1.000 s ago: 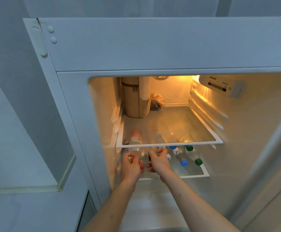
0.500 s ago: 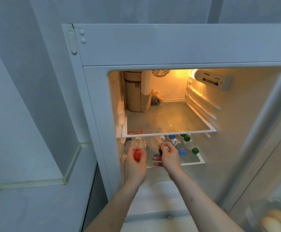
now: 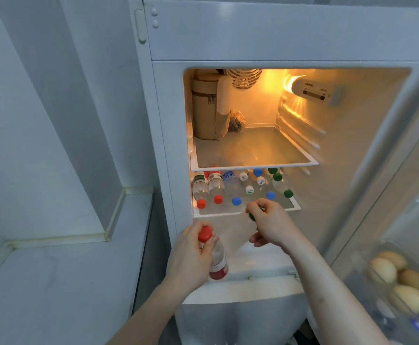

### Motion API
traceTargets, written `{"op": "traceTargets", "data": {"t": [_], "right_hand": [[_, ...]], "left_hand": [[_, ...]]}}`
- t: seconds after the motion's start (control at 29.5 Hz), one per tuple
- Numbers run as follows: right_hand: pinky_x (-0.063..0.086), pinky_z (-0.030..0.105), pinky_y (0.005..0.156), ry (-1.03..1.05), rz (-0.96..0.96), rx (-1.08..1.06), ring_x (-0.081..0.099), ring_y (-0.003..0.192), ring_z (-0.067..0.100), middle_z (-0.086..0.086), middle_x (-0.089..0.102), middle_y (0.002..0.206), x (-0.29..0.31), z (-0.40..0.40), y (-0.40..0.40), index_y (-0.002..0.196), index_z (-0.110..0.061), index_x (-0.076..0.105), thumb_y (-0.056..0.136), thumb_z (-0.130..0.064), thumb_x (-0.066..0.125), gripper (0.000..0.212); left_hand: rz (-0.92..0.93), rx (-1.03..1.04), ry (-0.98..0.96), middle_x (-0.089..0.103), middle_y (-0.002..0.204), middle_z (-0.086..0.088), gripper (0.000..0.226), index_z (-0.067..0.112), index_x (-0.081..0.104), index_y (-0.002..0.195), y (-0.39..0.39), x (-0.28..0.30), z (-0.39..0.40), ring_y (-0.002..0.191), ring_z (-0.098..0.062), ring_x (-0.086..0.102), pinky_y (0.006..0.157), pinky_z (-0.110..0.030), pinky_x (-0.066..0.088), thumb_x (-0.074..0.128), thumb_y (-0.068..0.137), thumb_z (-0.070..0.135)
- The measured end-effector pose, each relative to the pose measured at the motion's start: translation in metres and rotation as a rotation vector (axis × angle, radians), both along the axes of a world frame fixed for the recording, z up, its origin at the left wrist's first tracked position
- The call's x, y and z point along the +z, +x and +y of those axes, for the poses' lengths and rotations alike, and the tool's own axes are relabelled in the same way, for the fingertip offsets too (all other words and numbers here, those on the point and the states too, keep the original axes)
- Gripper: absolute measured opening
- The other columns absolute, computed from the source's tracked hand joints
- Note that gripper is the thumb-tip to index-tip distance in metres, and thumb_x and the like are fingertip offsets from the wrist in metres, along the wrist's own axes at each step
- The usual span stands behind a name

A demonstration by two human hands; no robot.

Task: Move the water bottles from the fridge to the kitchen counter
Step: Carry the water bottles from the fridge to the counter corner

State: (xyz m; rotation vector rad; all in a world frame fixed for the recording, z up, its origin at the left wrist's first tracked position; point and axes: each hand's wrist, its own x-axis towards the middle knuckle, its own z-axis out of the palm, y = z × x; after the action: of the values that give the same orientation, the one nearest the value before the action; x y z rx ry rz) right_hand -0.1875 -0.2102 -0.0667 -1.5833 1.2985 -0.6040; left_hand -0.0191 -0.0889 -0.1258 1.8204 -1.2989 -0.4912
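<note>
My left hand (image 3: 191, 255) grips a clear red-capped water bottle (image 3: 217, 260) by its neck, out in front of the open fridge (image 3: 168, 145). My right hand (image 3: 270, 225) is shut on a green-capped bottle (image 3: 252, 216), its body mostly blurred and see-through, at the front edge of the lower shelf (image 3: 295, 206). Several more bottles lie on that shelf, caps toward me: red caps (image 3: 217, 199) at the left, blue (image 3: 236, 201) in the middle, green (image 3: 288, 193) at the right. The kitchen counter (image 3: 54, 282) lies at my lower left.
A tan zipped bag (image 3: 204, 108) and a dark netted bundle (image 3: 237, 120) stand at the back of the upper glass shelf (image 3: 253, 165). The open fridge door at the right holds several eggs (image 3: 400, 282) in a tray. A wall column rises left of the fridge.
Both hands have pulled back out of the lower shelf, each with a bottle. The left hand has dropped lower with the red-capped one. My view has backed away and shifted left.
</note>
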Motion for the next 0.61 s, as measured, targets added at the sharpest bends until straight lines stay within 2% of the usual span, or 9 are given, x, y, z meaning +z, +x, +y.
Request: {"op": "traceTargets", "data": {"t": [0.14, 0.24, 0.37, 0.44, 0.61], "right_hand": [[0.058, 0.032, 0.052, 0.106, 0.192, 0.209, 0.071, 0.055, 0.024, 0.009, 0.07, 0.09, -0.008, 0.035, 0.001, 0.102, -0.015, 0.059, 0.099, -0.043, 0.064, 0.029], [0.059, 0.032, 0.053, 0.114, 0.304, 0.369, 0.071, 0.055, 0.024, 0.011, 0.072, 0.097, -0.021, 0.056, 0.009, 0.103, -0.018, 0.059, 0.092, -0.031, 0.076, 0.025], [0.065, 0.042, 0.063, 0.066, 0.43, 0.539, 0.075, 0.059, 0.023, 0.007, 0.069, 0.098, -0.043, 0.081, 0.027, 0.098, -0.024, 0.06, 0.091, -0.031, 0.073, 0.016], [0.065, 0.045, 0.067, 0.029, 0.473, 0.621, 0.076, 0.059, 0.022, 0.005, 0.07, 0.096, -0.05, 0.088, 0.04, 0.098, -0.026, 0.06, 0.094, -0.033, 0.069, 0.012], [0.062, 0.039, 0.061, -0.026, 0.442, 0.788, 0.074, 0.057, 0.023, 0.005, 0.07, 0.092, -0.056, 0.101, 0.079, 0.098, -0.029, 0.059, 0.096, -0.033, 0.067, 0.009]], "left_hand": [[-0.015, -0.046, 0.084, 0.061, 0.1, 0.016, 0.01, 0.043, 0.052, 0.104, 0.01, -0.02, 0.045, 0.08, -0.013, 0.068, 0.078, -0.038, 0.059, 0.06, 0.1, 0.04], [-0.024, -0.045, 0.126, 0.059, 0.101, 0.019, 0.011, 0.041, 0.054, 0.107, 0.019, -0.027, 0.073, 0.087, -0.01, 0.062, 0.081, -0.032, 0.059, 0.061, 0.099, 0.041], [-0.082, 0.022, 0.18, 0.059, 0.098, 0.019, 0.008, 0.041, 0.053, 0.104, 0.031, -0.04, 0.114, 0.088, -0.007, 0.059, 0.077, -0.024, 0.048, 0.059, 0.099, 0.041], [-0.067, 0.082, 0.215, 0.059, 0.1, 0.02, 0.009, 0.041, 0.053, 0.104, 0.038, -0.046, 0.133, 0.09, -0.006, 0.059, 0.079, -0.024, 0.048, 0.06, 0.098, 0.039], [-0.018, 0.266, 0.276, 0.059, 0.107, 0.022, 0.015, 0.042, 0.053, 0.108, 0.055, -0.057, 0.17, 0.095, -0.008, 0.061, 0.087, -0.023, 0.05, 0.064, 0.097, 0.04]]}}
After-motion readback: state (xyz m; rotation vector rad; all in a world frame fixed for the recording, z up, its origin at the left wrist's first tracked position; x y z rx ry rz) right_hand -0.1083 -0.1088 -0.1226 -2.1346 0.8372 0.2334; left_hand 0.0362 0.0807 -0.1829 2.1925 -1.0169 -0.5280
